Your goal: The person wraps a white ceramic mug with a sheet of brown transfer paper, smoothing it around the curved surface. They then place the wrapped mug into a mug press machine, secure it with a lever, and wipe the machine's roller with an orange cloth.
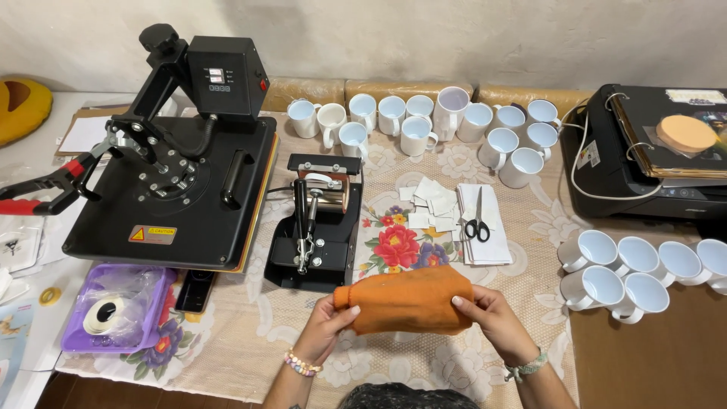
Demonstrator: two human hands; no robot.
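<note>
Floral lace cloth covers the bench [250,333] beneath a pale plaster wall. An orange cloth bundle [409,299] is held near the front edge, gripped at its narrow end by the left hand [327,324] and at its wider end by the right hand [492,318], fingers closed over the fabric on both sides. What is wrapped inside the bundle cannot be made out. Beaded bracelets are worn on both wrists, and the forearms are cut off by the lower edge of the view.

Just behind the bundle a small black mug press [314,223] is set, and to its left a large flat heat press [178,163] with its red handle partly cut off. Scissors [477,226] are laid on a stack of white paper sheets [485,223], beside loose paper slips. White mugs [424,121] are lined along the back, and more white mugs [636,269] are grouped to the right. A black printer [644,170] is partly out of frame, and a purple tray [113,307] holds a plastic bag whose contents are unclear.
</note>
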